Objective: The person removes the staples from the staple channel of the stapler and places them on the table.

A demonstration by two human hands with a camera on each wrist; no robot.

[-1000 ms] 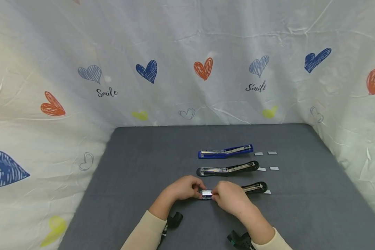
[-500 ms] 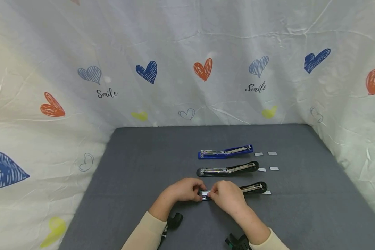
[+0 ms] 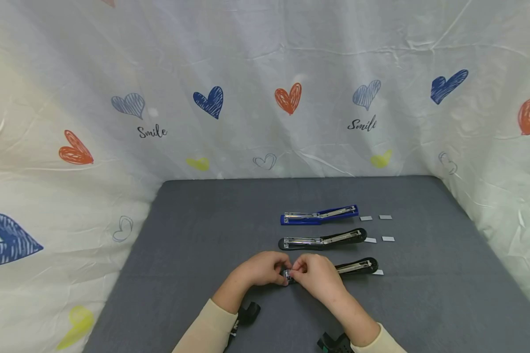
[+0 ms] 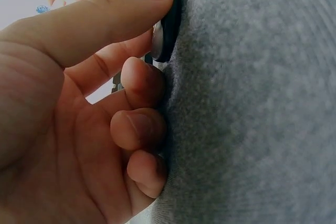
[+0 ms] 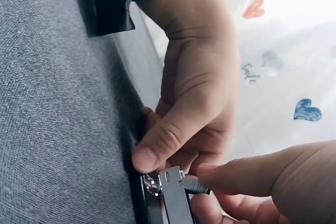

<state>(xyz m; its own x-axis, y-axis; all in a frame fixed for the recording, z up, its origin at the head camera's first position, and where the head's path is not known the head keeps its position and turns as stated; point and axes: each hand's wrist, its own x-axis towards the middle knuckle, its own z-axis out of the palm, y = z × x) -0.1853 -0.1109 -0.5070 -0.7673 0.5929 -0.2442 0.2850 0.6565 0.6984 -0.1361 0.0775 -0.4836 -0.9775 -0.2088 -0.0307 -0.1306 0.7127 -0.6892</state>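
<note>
The nearest black stapler (image 3: 357,266) lies opened out flat on the grey table, its metal staple channel (image 5: 176,198) showing in the right wrist view. My left hand (image 3: 262,268) grips its front end, thumb (image 4: 142,9) on one side and fingers on the other. With thumb and forefinger, my right hand (image 3: 319,278) pinches a short strip of staples (image 5: 195,184) right at the channel's end. Both hands meet there and hide the stapler's middle in the head view.
Behind it lie another opened black stapler (image 3: 302,242) and an opened blue stapler (image 3: 300,218). Small pale strips (image 3: 385,217) lie to the right of the staplers. A white curtain (image 3: 247,59) printed with hearts hangs round the grey table (image 3: 203,220).
My right hand has moved left along the stapler, closer to my left hand, covering more of the channel. The left hand keeps its grip at the front end.
</note>
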